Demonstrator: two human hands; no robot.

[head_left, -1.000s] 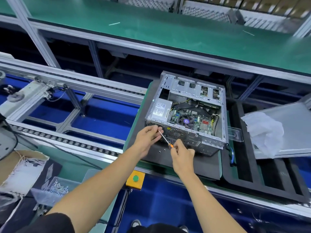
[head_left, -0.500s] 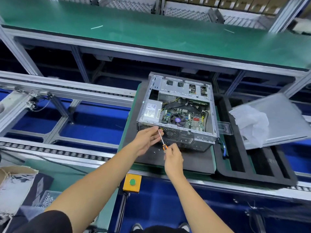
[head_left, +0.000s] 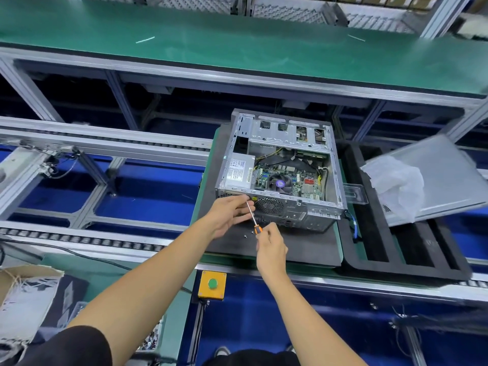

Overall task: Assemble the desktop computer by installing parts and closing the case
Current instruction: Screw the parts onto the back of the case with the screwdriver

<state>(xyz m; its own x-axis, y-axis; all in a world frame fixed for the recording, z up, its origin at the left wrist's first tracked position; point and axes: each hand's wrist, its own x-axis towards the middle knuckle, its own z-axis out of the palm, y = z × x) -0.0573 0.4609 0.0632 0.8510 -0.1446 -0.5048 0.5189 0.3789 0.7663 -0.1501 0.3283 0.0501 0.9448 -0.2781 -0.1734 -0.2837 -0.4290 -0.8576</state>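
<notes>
Screwdriver at the rear panel of the open case.
The case (head_left: 280, 170) lies open-side up on a dark mat (head_left: 303, 244) at frame centre. Your right hand (head_left: 270, 249) has its fingers clenched round the screwdriver (head_left: 253, 216) handle; your left hand (head_left: 229, 215) pinches the shaft near the tip, against the case's lower-left edge. Two loose screws (head_left: 248, 235) lie on the mat just beside the handle.

Thin metal screwdriver tip (head_left: 247, 204) hidden behind left hand's fingers (head_left: 239, 203). Grey metal side panel (head_left: 446, 178), right frame edge, blurred, partly under crumpled white plastic wrap (head_left: 396, 184). Cardboard box (head_left: 23, 294) cut off lower left.
</notes>
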